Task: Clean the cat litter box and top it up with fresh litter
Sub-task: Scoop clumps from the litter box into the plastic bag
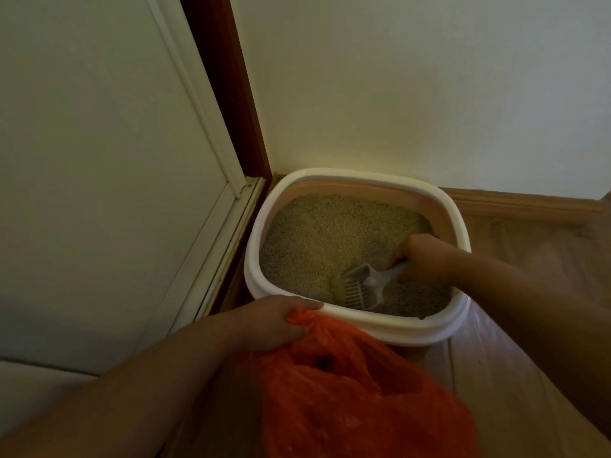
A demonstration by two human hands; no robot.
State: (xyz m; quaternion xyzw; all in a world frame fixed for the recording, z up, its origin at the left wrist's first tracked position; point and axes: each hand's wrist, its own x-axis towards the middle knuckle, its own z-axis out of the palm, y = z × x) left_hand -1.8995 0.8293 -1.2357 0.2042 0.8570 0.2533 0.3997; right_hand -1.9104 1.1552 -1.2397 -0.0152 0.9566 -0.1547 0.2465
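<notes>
A white-rimmed litter box (258, 233) stands on the floor in the corner, filled with tan litter (324, 236). My right hand (426, 259) reaches inside it from the right and grips the handle of a pale slotted scoop (360, 285), whose head is dug into the litter near the front wall. My left hand (277, 322) grips the bunched top edge of an orange plastic bag (357, 395), held just outside the box's front rim. The bag's mouth gapes open towards me.
A white panelled door (99, 160) with a dark wooden frame (228, 84) stands to the left, a plain wall (413, 77) behind the box. Wooden floor (515, 342) and a skirting board (522, 203) lie to the right.
</notes>
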